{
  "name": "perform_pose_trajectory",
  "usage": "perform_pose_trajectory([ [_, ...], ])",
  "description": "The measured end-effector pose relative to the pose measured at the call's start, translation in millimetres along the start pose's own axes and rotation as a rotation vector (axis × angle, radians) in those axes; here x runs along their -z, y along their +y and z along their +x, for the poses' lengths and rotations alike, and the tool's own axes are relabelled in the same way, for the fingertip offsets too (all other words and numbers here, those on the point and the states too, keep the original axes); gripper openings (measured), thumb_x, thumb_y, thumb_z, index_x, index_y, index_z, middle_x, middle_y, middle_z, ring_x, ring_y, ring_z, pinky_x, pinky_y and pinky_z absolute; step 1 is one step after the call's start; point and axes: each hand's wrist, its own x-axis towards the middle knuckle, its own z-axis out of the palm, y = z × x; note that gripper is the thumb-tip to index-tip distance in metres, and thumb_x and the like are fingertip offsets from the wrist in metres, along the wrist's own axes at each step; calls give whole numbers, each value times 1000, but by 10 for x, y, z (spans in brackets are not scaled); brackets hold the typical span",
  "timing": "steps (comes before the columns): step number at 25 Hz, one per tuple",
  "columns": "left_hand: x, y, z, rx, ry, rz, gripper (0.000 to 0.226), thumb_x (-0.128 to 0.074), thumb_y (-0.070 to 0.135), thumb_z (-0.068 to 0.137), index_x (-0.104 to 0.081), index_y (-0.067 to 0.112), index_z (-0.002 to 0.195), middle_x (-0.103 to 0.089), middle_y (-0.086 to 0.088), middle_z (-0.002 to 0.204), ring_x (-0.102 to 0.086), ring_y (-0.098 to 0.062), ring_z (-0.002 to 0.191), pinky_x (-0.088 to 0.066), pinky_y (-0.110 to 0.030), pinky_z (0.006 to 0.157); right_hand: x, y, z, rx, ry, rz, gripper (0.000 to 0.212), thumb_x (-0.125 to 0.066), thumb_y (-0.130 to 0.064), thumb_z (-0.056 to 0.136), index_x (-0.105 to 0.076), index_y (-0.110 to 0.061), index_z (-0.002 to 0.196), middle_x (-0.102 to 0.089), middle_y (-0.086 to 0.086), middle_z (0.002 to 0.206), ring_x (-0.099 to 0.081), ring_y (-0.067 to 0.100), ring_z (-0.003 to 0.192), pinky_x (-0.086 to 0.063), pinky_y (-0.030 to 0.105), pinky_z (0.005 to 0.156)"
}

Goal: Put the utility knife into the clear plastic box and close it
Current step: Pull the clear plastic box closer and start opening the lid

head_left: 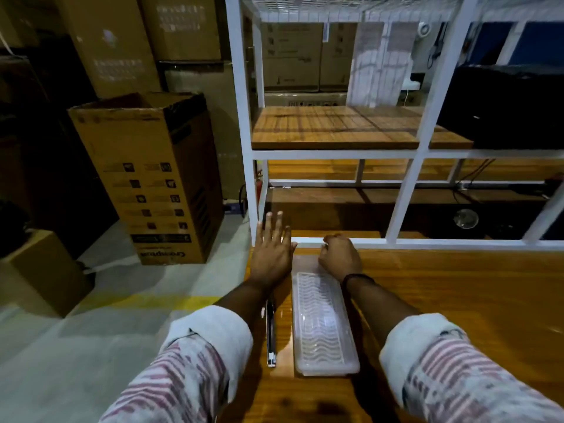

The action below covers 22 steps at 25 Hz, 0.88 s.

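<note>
The clear plastic box (325, 328) lies lengthwise on the wooden table (457, 300), its ribbed wavy inside showing. Its clear lid (305, 261) lies flat just beyond the far end. My right hand (340, 257) sits on that lid with fingers curled around its far edge. The utility knife (270, 337), slim and silver-black, lies on the table just left of the box and parallel to it, its far end hidden under my left wrist. My left hand (271, 251) hovers palm down with fingers spread, over the table's far left corner, holding nothing.
A white metal shelf frame (406, 190) rises right behind the hands, with wooden shelves (332, 129). The table's left edge runs just left of the knife. On the floor to the left stands a tall cardboard box (152, 178), with more cartons behind it.
</note>
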Motion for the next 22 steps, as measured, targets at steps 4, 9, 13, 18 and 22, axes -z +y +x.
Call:
perform_pose_trajectory([
  [4,-117,60,-72,34,-64,-22,44,-39,30,109,-52,12,147,-44,-15,161,-31,-41,153,-28,-52,124,-88,182,-97,-146,-20,113,28,-55,-12,94,-75,-2,110,-70,23,118,-64,39,111,-51,38,95],
  [9,-137,104,7,121,-96,-246,26,-49,23,104,-72,16,112,-74,-9,115,-69,-28,107,-56,-40,84,-119,180,7,-290,-8,317,26,-61,-17,97,-77,4,96,-76,22,103,-68,37,103,-52,33,88],
  [13,-195,275,104,326,-151,-497,33,-53,26,105,-63,8,132,-70,-16,126,-68,-33,115,-56,-41,92,-230,130,49,-433,0,406,33,-62,-21,98,-74,8,104,-74,26,112,-68,38,108,-52,34,87],
  [18,-393,407,165,584,-209,-659,40,-44,33,109,-65,1,120,-69,-22,123,-67,-36,113,-53,-41,95,-379,72,19,-486,48,440,38,-53,-21,102,-72,12,103,-73,28,110,-67,40,106,-52,36,87],
  [22,-477,465,111,618,-128,-685,46,-38,34,110,-66,-2,118,-70,-22,121,-65,-36,112,-52,-42,97,-405,103,24,-484,88,447,40,-53,-22,102,-67,16,108,-68,33,118,-62,44,113,-49,41,91],
])
